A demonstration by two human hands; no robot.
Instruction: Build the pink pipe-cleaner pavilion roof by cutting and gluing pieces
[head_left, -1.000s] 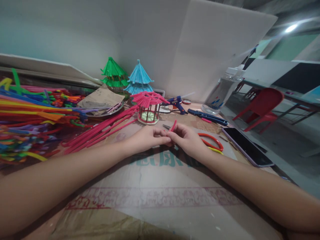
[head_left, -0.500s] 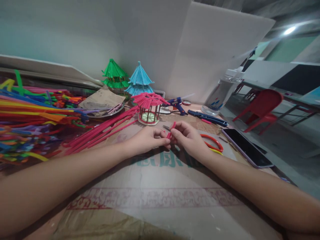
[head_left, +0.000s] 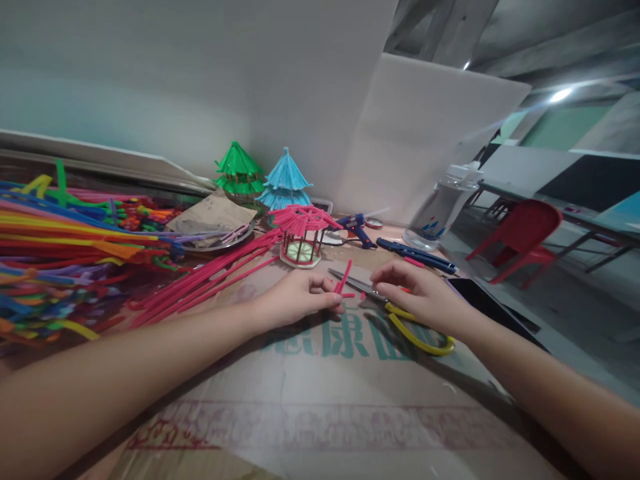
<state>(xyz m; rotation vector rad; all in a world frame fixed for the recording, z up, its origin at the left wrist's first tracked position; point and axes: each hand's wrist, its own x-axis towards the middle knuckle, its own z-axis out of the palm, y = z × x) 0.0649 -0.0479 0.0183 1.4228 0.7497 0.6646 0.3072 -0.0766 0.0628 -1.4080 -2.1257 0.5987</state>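
Observation:
My left hand (head_left: 310, 297) is closed, with short pink pipe cleaner pieces (head_left: 344, 277) pinched at its fingertips. One piece stands up and another points right. My right hand (head_left: 417, 293) is curled round the scissors (head_left: 420, 341), near the pivot and the orange handle, which it mostly hides. The yellow handle sticks out below, and the blades point left toward the pink pieces. A tiny pink snippet (head_left: 363, 296) is by the blades. Just beyond my hands stands a small pavilion model (head_left: 300, 250) with a pink roof and brown posts.
Long pink pipe cleaners (head_left: 210, 277) and a colourful heap of pipe cleaners (head_left: 75, 247) lie left. Green (head_left: 239, 167) and blue pavilion models (head_left: 285, 180) stand behind. Beyond are a glue gun (head_left: 357, 230), dark blue pliers-like tool (head_left: 415, 255), plastic bottle (head_left: 437, 213) and phone (head_left: 493, 310).
My right hand has let go of the pink piece, moved right and taken hold of the scissors, whose yellow handle has swung toward me. My left hand still holds pink pieces. The view has tilted up slightly.

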